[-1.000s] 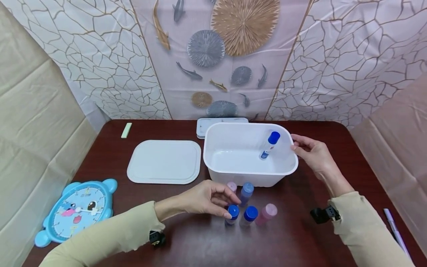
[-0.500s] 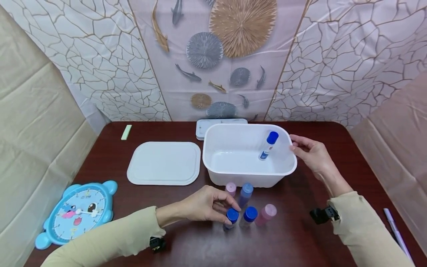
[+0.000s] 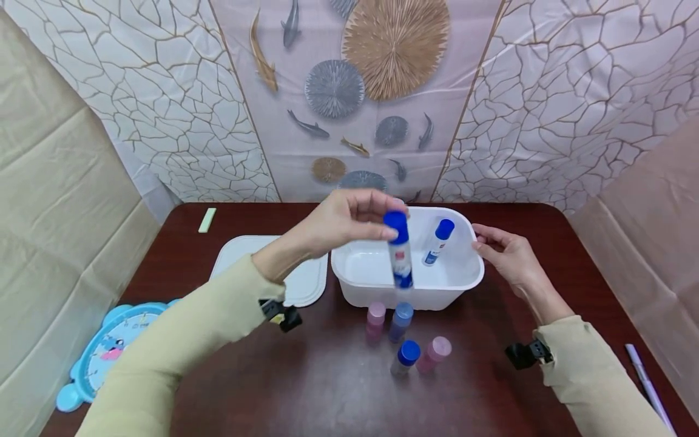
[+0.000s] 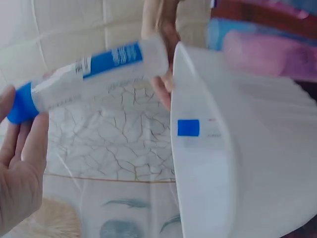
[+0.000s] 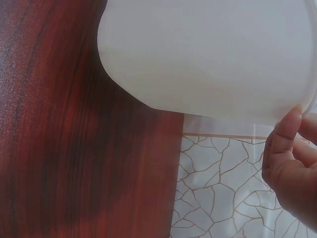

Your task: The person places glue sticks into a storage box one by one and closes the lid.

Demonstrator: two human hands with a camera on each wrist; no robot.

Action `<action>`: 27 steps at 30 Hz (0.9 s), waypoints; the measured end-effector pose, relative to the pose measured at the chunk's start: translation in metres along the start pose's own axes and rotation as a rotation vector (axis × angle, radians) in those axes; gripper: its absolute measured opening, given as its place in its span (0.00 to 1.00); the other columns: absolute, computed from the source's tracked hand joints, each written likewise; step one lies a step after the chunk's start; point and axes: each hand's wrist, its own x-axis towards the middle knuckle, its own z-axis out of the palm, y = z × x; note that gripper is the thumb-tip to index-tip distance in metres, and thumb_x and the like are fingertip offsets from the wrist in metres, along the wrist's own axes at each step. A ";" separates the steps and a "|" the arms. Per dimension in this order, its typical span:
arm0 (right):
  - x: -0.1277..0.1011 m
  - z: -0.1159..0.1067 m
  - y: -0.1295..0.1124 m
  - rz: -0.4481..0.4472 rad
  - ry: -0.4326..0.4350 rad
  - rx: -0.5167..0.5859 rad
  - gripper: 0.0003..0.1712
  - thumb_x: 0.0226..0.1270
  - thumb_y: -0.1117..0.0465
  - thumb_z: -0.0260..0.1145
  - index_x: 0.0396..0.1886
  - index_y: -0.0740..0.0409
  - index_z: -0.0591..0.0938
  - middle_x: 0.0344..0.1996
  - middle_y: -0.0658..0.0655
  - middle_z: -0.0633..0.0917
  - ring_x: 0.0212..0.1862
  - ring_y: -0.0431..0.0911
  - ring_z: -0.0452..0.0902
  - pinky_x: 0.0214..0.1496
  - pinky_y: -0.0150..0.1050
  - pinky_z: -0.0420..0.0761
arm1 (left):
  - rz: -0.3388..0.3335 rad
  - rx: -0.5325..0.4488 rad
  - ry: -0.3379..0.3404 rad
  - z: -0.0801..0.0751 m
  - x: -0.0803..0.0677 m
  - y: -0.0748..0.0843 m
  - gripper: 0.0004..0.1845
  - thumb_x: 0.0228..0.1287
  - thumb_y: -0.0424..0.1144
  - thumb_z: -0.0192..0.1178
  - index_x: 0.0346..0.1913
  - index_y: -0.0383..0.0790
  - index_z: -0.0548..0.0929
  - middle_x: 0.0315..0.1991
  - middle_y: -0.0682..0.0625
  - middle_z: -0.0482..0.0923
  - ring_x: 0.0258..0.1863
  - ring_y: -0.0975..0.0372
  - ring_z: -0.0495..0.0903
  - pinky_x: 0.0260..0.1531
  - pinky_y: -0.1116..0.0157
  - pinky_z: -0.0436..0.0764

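Observation:
By its blue cap, my left hand (image 3: 349, 221) pinches a clear glue stick (image 3: 401, 261) and holds it in the air over the near rim of the white plastic bin (image 3: 360, 294). A second blue-capped glue stick (image 3: 437, 243) leans inside the bin. My right hand (image 3: 513, 261) grips the bin's right rim, thumb on the rim in the right wrist view. On the table before the bin stand another blue-capped glue stick (image 3: 406, 357), a translucent blue tube (image 3: 401, 321), and two pink tubes, one at the right (image 3: 435, 353) and one at the left (image 3: 375, 321).
A white lid (image 3: 306, 285) lies left of the bin, partly behind my left arm. Farther left are a blue cartoon clock (image 3: 117, 337) and a pale green strip (image 3: 207, 220). A light purple pen (image 3: 650, 388) lies at the right edge.
My left hand has lifted the blue-capped glue stick off the table, up and forward to the bin. My right hand stays at the bin's rim.

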 end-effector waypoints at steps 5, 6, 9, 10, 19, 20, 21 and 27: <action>0.000 0.000 0.001 -0.008 0.005 0.007 0.26 0.68 0.64 0.60 0.63 0.69 0.70 0.32 0.40 0.75 0.37 0.31 0.70 0.35 0.19 0.76 | -0.023 0.019 0.090 0.010 0.038 -0.024 0.18 0.56 0.27 0.65 0.51 0.31 0.79 0.45 0.42 0.82 0.38 0.62 0.82 0.44 0.66 0.82; 0.000 0.000 0.001 -0.010 0.005 0.006 0.26 0.68 0.64 0.60 0.63 0.69 0.70 0.32 0.40 0.75 0.36 0.31 0.70 0.35 0.19 0.76 | -0.039 0.031 0.088 0.014 0.044 -0.032 0.18 0.55 0.27 0.65 0.51 0.31 0.79 0.44 0.41 0.82 0.38 0.62 0.82 0.43 0.67 0.82; 0.000 0.000 0.002 -0.004 0.001 0.003 0.26 0.68 0.64 0.60 0.63 0.69 0.70 0.33 0.41 0.75 0.36 0.30 0.70 0.36 0.19 0.77 | -0.105 0.088 0.067 0.027 0.059 -0.056 0.18 0.54 0.28 0.67 0.50 0.33 0.80 0.44 0.41 0.82 0.38 0.64 0.81 0.41 0.71 0.81; 0.001 0.000 0.002 -0.002 -0.002 0.004 0.26 0.68 0.63 0.60 0.63 0.68 0.70 0.33 0.41 0.75 0.36 0.30 0.70 0.36 0.19 0.77 | -0.125 0.107 0.055 0.031 0.063 -0.063 0.18 0.54 0.28 0.67 0.50 0.33 0.80 0.45 0.42 0.82 0.38 0.64 0.81 0.41 0.71 0.81; 0.000 0.001 0.004 0.001 -0.002 0.012 0.26 0.68 0.61 0.60 0.63 0.67 0.70 0.34 0.43 0.75 0.36 0.30 0.70 0.36 0.21 0.78 | -0.211 0.230 -0.023 0.056 0.083 -0.088 0.17 0.52 0.27 0.68 0.48 0.33 0.81 0.45 0.43 0.83 0.43 0.60 0.82 0.41 0.74 0.81; -0.001 0.000 0.004 0.002 -0.001 0.011 0.26 0.68 0.61 0.60 0.63 0.67 0.70 0.34 0.43 0.75 0.36 0.30 0.71 0.36 0.20 0.78 | -0.211 0.236 -0.032 0.058 0.084 -0.089 0.17 0.52 0.27 0.68 0.48 0.33 0.81 0.45 0.43 0.83 0.43 0.60 0.83 0.41 0.75 0.81; -0.002 0.000 0.003 0.001 0.000 0.007 0.26 0.68 0.61 0.60 0.63 0.67 0.70 0.34 0.43 0.75 0.36 0.31 0.70 0.36 0.20 0.78 | -0.214 0.241 -0.039 0.061 0.085 -0.090 0.17 0.52 0.26 0.68 0.47 0.33 0.81 0.45 0.43 0.83 0.43 0.60 0.83 0.40 0.75 0.81; -0.003 0.000 0.001 -0.024 0.005 0.013 0.25 0.68 0.63 0.60 0.62 0.68 0.71 0.33 0.41 0.75 0.36 0.31 0.71 0.37 0.20 0.78 | -0.222 0.276 -0.058 0.069 0.091 -0.096 0.17 0.52 0.27 0.68 0.46 0.35 0.82 0.44 0.46 0.84 0.41 0.63 0.83 0.39 0.77 0.80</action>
